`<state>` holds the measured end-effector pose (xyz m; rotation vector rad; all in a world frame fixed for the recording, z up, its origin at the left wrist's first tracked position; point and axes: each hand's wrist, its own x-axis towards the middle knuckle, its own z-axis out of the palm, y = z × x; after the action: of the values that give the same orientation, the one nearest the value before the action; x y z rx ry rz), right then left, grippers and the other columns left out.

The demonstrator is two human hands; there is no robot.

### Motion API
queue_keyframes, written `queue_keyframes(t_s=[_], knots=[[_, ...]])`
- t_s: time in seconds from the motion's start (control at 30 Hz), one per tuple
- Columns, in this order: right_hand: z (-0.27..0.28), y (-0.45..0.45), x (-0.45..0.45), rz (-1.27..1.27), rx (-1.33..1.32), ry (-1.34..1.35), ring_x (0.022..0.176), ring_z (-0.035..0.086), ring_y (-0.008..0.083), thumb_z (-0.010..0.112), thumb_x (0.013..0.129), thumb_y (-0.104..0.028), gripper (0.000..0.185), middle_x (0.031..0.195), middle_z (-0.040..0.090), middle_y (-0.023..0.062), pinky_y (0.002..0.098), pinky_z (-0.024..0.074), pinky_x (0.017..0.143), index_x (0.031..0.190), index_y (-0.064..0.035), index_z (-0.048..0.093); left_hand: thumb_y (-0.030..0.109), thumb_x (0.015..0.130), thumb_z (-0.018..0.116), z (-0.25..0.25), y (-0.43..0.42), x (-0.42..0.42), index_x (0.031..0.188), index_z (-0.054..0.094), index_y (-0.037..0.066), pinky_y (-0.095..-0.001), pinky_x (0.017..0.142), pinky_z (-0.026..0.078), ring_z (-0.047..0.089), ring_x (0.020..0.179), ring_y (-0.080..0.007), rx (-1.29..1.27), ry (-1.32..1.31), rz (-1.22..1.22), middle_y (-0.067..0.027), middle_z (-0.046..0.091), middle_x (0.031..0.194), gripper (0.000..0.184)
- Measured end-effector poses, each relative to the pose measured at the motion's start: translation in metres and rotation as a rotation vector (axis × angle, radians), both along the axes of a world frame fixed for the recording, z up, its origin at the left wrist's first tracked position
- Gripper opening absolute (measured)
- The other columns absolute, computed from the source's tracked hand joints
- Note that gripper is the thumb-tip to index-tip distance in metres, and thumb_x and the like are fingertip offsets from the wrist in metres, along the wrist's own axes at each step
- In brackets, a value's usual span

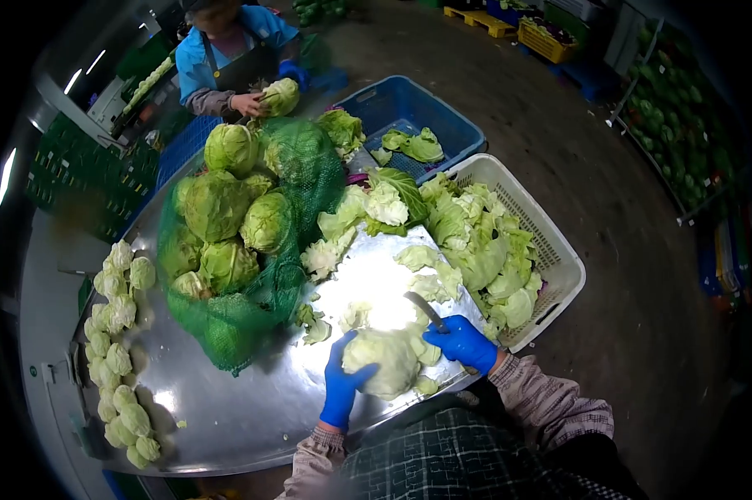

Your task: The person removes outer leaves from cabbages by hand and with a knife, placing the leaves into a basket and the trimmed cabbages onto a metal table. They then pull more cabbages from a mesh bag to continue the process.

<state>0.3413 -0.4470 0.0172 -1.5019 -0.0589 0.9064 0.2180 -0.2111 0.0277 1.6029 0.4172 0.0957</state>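
My left hand, in a blue glove, grips the left side of a pale cabbage at the near edge of the metal table. The thumb lies across the front of the cabbage. My right hand, also gloved in blue, is closed round the handle of a knife. The blade points up and to the left, just beyond the cabbage. Loose cabbage leaves lie behind it on the brightly lit tabletop. Whether the blade touches the cabbage, I cannot tell.
A green net bag of whole cabbages stands left of centre. Trimmed cabbages line the table's left edge. A white crate heaped with leaves is at the right, a blue crate behind. Across the table, a person handles a cabbage.
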Motion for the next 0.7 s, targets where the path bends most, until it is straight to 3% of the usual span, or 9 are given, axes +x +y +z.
queue_keyframes(t_s=[0.07, 0.2, 0.23, 0.3, 0.4, 0.47, 0.53, 0.6, 0.7], knots=[[-0.008, -0.011, 0.003, -0.078, 0.019, 0.043, 0.052, 0.045, 0.0041, 0.069, 0.09, -0.023, 0.022, 0.065, 0.054, -0.0038, 0.0231, 0.0352, 0.046, 0.083, -0.0023, 0.066, 0.011, 0.074, 0.075, -0.006, 0.013, -0.002, 0.13, 0.051, 0.002, -0.0373, 0.103, 0.044, 0.052, 0.121, -0.0247, -0.23, -0.011, 0.105, -0.0136, 0.054, 0.129, 0.062], [-0.047, -0.041, 0.008, -0.142, -0.185, -0.161, 0.055, 0.053, 0.0103, 0.066, 0.088, -0.021, 0.026, 0.064, 0.059, 0.003, 0.0282, 0.044, 0.052, 0.076, 0.0024, 0.063, 0.022, 0.08, 0.063, -0.037, 0.028, -0.012, 0.132, 0.05, 0.002, -0.0398, 0.104, 0.043, 0.055, 0.118, -0.0277, -0.64, -0.081, 0.37, -0.0131, 0.056, 0.127, 0.057], [-0.034, -0.042, 0.011, 0.002, -0.365, -0.284, 0.067, 0.063, 0.0141, 0.074, 0.085, -0.027, 0.03, 0.078, 0.065, 0.0053, 0.0296, 0.0515, 0.061, 0.092, 0.0021, 0.066, 0.029, 0.084, 0.06, -0.029, 0.021, -0.011, 0.133, 0.049, 0.001, -0.0418, 0.105, 0.043, 0.055, 0.118, -0.0303, -0.682, -0.075, 0.39, -0.0138, 0.056, 0.128, 0.057], [-0.008, -0.008, 0.001, -0.054, -0.186, -0.606, 0.08, 0.065, 0.0181, 0.076, 0.084, -0.028, 0.036, 0.09, 0.067, 0.0098, 0.0314, 0.0519, 0.073, 0.101, 0.0023, 0.067, 0.03, 0.086, 0.058, -0.03, 0.017, -0.016, 0.134, 0.047, 0.002, -0.0421, 0.105, 0.042, 0.054, 0.121, -0.0301, -0.692, -0.041, 0.279, -0.0138, 0.055, 0.131, 0.057], [0.045, 0.03, -0.011, 0.202, -0.114, -0.632, 0.103, 0.063, 0.023, 0.079, 0.081, -0.029, 0.047, 0.111, 0.065, 0.0157, 0.0336, 0.0482, 0.09, 0.114, 0.001, 0.065, 0.015, 0.075, 0.078, 0.006, -0.019, 0.0, 0.105, 0.062, 0.001, -0.0338, 0.08, 0.052, 0.066, 0.092, -0.0212, -0.732, -0.046, 0.347, -0.0111, 0.068, 0.098, 0.037], [-0.011, 0.026, -0.002, -0.034, 0.021, -0.512, 0.089, 0.067, 0.0205, 0.078, 0.082, -0.026, 0.04, 0.098, 0.069, 0.0143, 0.0315, 0.0522, 0.08, 0.11, 0.0005, 0.067, 0.02, 0.078, 0.075, 0.006, -0.022, -0.001, 0.118, 0.055, 0.002, -0.034, 0.084, 0.051, 0.064, 0.1, -0.0211, -0.675, -0.079, 0.281, -0.0129, 0.063, 0.111, 0.048], [0.023, 0.012, 0.019, 0.03, -0.326, -0.469, 0.089, 0.068, 0.0252, 0.074, 0.084, -0.035, 0.041, 0.096, 0.07, 0.0149, 0.0329, 0.0527, 0.078, 0.11, -0.0029, 0.068, 0.03, 0.086, 0.069, 0.017, -0.023, -0.001, 0.135, 0.043, 0.004, -0.0349, 0.09, 0.051, 0.061, 0.111, -0.0212, -0.886, -0.059, 0.199, -0.015, 0.056, 0.129, 0.06], [0.012, 0.013, -0.005, 0.015, -0.074, -0.761, 0.093, 0.067, 0.0273, 0.079, 0.08, -0.037, 0.065, 0.102, 0.067, 0.0196, 0.0356, 0.0524, 0.08, 0.126, 0.0034, 0.056, 0.041, 0.092, 0.058, 0.012, -0.027, -0.005, 0.141, 0.036, 0.005, -0.0371, 0.095, 0.049, 0.057, 0.116, -0.0233, -0.83, -0.003, 0.08, -0.0149, 0.051, 0.137, 0.065], [-0.005, 0.024, -0.026, 0.106, -0.178, -0.753, 0.097, 0.065, 0.0219, 0.077, 0.082, -0.038, 0.07, 0.105, 0.067, 0.0175, 0.0347, 0.0518, 0.082, 0.132, 0.0036, 0.052, 0.062, 0.096, 0.039, 0.026, -0.028, -0.005, 0.147, 0.03, 0.005, -0.0429, 0.104, 0.045, 0.047, 0.128, -0.0314, -1.084, 0.183, 0.056, -0.0157, 0.04, 0.145, 0.077]])
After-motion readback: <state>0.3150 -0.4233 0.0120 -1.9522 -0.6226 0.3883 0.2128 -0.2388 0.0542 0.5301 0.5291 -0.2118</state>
